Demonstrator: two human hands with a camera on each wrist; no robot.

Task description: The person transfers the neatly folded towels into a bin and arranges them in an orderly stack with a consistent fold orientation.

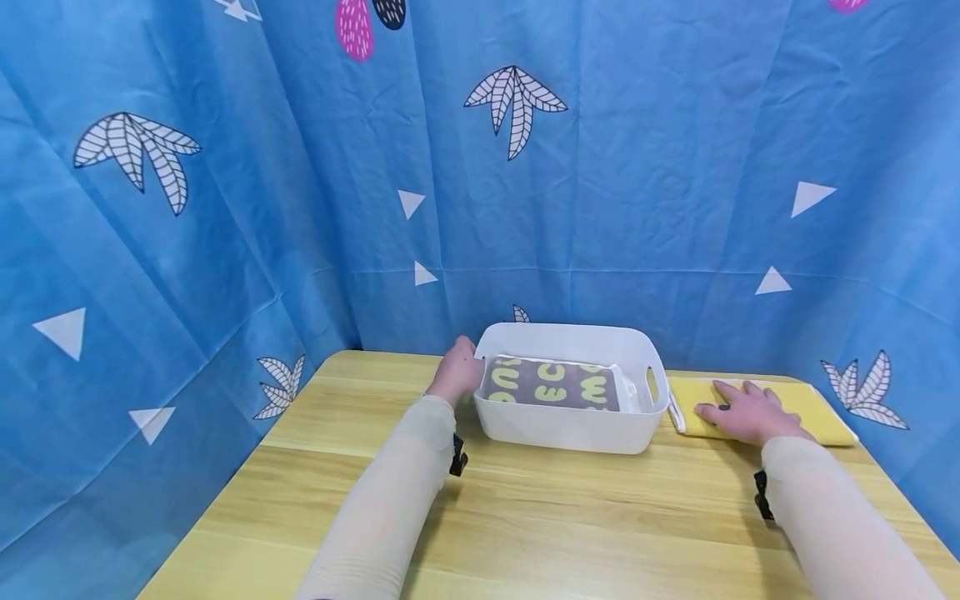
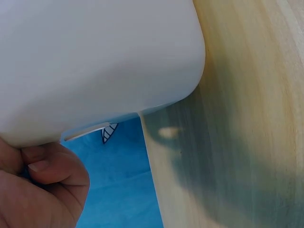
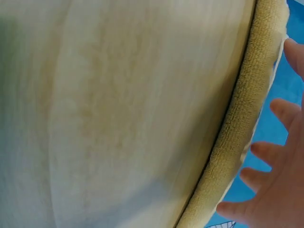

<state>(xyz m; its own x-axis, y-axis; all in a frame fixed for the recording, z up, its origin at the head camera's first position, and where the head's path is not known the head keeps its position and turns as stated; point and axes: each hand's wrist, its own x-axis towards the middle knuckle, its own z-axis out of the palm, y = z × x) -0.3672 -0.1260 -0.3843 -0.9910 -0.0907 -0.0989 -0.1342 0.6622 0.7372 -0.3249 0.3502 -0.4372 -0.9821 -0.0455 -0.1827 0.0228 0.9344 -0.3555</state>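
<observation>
A white plastic basket (image 1: pixel 564 429) with a handle hole in each end stands near the back of the table. Inside it lies a folded grey-purple towel (image 1: pixel 531 388) with yellow-green letters. My left hand (image 1: pixel 459 372) grips the basket's left end at the handle; in the left wrist view its fingers (image 2: pixel 59 166) curl in against the rim. To the right of the basket is a folded yellow towel (image 1: pixel 813 407) with a white edge. My right hand (image 1: pixel 753 414) rests on that towel with fingers spread. The right wrist view shows the towel's thick folded side (image 3: pixel 237 128) beside the fingers.
The wooden table (image 1: pixel 585 517) runs in front of the basket and towel. A blue patterned curtain (image 1: pixel 645 183) hangs close behind the table and along both sides. Black wrist straps (image 1: pixel 458 457) sit on both sleeves.
</observation>
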